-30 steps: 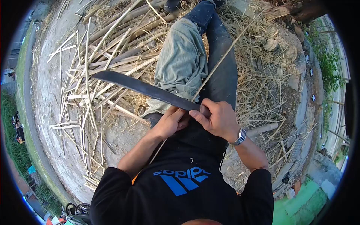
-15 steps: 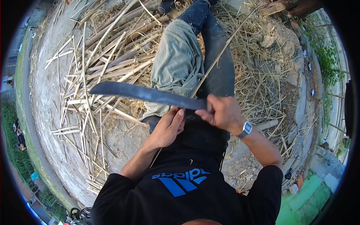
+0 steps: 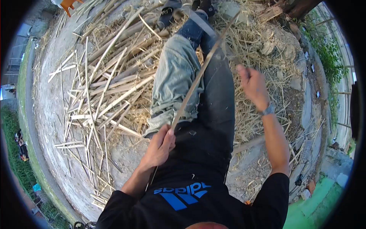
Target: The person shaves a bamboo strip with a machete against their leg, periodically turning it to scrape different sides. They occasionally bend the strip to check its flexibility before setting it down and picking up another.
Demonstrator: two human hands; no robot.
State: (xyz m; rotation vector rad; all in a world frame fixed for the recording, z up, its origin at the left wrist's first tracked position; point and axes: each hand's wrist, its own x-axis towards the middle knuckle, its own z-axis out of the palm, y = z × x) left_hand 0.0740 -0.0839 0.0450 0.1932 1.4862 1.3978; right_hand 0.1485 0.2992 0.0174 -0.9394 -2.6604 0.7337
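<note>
My left hand (image 3: 158, 148) is closed around a long, thin bamboo strip (image 3: 193, 86). The strip slants up and away across my legs, and its tail runs back under my forearm. Out to the right, my right hand (image 3: 254, 87) grips the handle of a machete, wearing a watch at the wrist. The machete blade (image 3: 203, 23), smeared by motion, points away toward my feet and crosses the far part of the strip in this view. A grey-green cloth (image 3: 174, 78) covers one of my outstretched legs, beneath the strip.
Split bamboo pieces (image 3: 110, 91) lie heaped on the ground at left. Curly shavings (image 3: 263, 110) cover the ground on the right, beside a mound of dirt (image 3: 280, 45). An orange chair (image 3: 68, 5) shows at the far left. Green plants (image 3: 329, 65) grow at the right.
The machete has swung from crosswise over my lap to pointing away, as my right hand moved outward and up. My left hand moved slightly left and nearer, and the strip shifted with it.
</note>
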